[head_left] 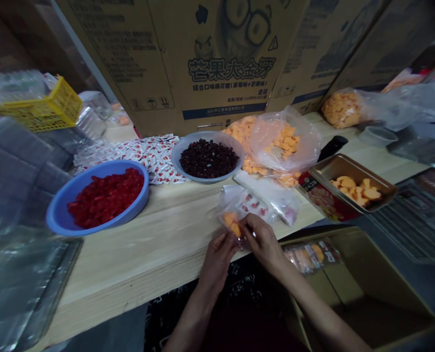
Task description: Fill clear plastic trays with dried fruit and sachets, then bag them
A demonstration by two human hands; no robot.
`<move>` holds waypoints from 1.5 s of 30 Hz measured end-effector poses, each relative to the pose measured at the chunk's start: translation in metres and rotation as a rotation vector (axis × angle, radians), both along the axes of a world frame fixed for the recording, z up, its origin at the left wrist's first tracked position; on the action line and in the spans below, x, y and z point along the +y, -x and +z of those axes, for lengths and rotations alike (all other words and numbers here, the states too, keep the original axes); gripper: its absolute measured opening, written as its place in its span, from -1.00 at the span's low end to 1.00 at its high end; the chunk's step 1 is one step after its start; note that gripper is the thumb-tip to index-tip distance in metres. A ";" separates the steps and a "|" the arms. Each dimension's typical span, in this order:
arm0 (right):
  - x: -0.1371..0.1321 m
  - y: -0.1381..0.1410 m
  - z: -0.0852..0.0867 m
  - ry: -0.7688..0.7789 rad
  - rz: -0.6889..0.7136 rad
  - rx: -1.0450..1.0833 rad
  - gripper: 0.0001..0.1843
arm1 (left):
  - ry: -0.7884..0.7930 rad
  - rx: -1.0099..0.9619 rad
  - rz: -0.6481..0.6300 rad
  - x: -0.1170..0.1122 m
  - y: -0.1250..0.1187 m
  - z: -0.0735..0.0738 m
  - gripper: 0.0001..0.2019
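Observation:
Between my two hands is a small clear plastic bag with orange candy pieces (231, 220) inside, held over the table's front edge. My left hand (217, 254) pinches the near left corner with thumb and fingers together. My right hand (263, 239) grips the same bag from the right, its fingers curled at the edge. Just beyond lie more clear bags (283, 198), flat on the wood, and some small packets printed with red (256, 203). Exactly how the fingertips meet the bag's edge is too small to make out.
A blue basin of red candies (105, 198), a bowl of dark pieces (208, 159) and a heap of sachets (158, 156) line the table. Right are an open bag of orange pieces (285, 142) and a tin (349, 186). An open carton (386, 293) stands below.

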State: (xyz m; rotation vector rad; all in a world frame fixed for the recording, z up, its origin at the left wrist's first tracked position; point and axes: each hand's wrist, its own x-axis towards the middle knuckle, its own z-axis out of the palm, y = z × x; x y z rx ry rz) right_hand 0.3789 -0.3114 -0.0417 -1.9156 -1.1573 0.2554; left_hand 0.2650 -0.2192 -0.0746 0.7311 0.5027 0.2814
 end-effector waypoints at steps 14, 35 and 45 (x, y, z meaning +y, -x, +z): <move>-0.022 0.030 0.004 -0.065 -0.066 0.000 -0.61 | -0.200 0.114 0.255 -0.023 -0.018 0.000 -0.76; -0.007 -0.044 0.057 -0.304 -0.195 0.038 -0.72 | -0.620 0.020 0.304 0.030 -0.025 0.027 -0.71; -0.064 -0.087 0.102 -0.671 -0.560 -0.018 -0.87 | -0.703 0.137 0.291 0.036 -0.026 -0.010 -0.71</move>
